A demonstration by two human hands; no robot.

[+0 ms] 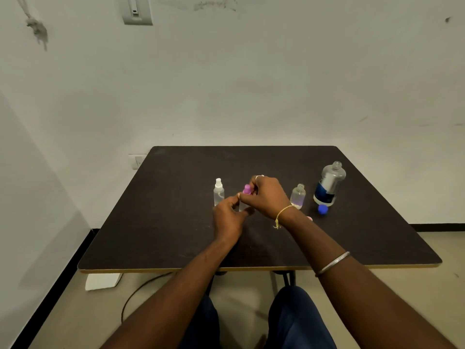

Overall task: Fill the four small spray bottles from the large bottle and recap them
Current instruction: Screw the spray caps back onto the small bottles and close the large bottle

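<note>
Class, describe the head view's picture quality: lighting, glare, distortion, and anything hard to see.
Head view: dim, even light, no glare on the dark table; wide-angle lens splays its sides; the clear bottle under the pink sprayer nearly vanishes against the tabletop.

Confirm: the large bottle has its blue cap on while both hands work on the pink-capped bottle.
The head view shows the large bottle open, its blue cap on the table beside it. Left hand and right hand do work on the pink-capped bottle.
</note>
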